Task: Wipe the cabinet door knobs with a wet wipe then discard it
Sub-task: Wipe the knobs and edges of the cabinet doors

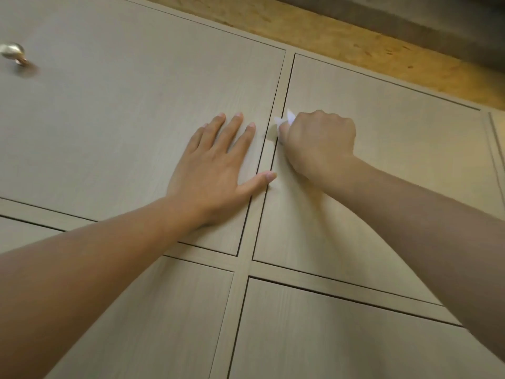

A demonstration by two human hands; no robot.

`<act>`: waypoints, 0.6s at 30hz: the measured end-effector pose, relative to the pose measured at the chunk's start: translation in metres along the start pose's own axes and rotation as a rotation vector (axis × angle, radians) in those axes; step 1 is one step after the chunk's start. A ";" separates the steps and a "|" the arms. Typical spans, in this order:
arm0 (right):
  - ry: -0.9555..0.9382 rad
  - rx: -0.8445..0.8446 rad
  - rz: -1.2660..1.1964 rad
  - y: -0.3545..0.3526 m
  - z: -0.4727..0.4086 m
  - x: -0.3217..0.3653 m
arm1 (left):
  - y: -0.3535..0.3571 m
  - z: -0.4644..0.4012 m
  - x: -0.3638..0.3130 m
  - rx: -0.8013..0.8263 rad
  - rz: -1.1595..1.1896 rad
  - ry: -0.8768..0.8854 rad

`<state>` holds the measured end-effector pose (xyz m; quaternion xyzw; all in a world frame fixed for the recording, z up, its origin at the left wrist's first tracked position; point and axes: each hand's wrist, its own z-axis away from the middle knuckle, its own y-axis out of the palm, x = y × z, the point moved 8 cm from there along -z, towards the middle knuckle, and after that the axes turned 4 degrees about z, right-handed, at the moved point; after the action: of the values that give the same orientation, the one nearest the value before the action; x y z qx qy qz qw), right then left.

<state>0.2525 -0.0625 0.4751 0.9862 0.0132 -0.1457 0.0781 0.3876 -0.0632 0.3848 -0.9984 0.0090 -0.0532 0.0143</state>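
Wet wipe (pixel 284 122): white tips protrude from the right hand (pixel 318 143), fist curled round it at the right door's (pixel 382 160) left edge; any knob beneath is hidden. Left hand (pixel 216 170) flat, fingers spread, on the neighbouring door (pixel 123 119). Brass knob (pixel 13 52) far left, blurred.

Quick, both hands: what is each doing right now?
Left hand: open, fingers straight, flat on the cabinet door.
Right hand: fingers curled, gripping the white wipe; any knob beneath is hidden.
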 end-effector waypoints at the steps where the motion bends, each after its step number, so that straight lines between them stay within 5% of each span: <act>1: 0.020 0.005 -0.005 0.001 -0.002 0.000 | 0.000 0.000 0.000 0.000 0.000 0.000; 9: -0.303 -0.272 -0.009 -0.009 0.008 0.002 | 0.000 0.000 0.001 -0.001 -0.005 -0.002; 12: -0.384 -0.248 0.044 -0.008 0.006 -0.002 | 0.000 0.000 0.002 -0.002 -0.008 0.001; 18: -0.178 -0.117 -0.053 -0.003 0.005 -0.002 | 0.000 0.000 0.001 -0.004 0.000 0.003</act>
<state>0.2486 -0.0601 0.4706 0.9623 0.0406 -0.2340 0.1325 0.3883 -0.0636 0.3850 -0.9984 0.0090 -0.0549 0.0121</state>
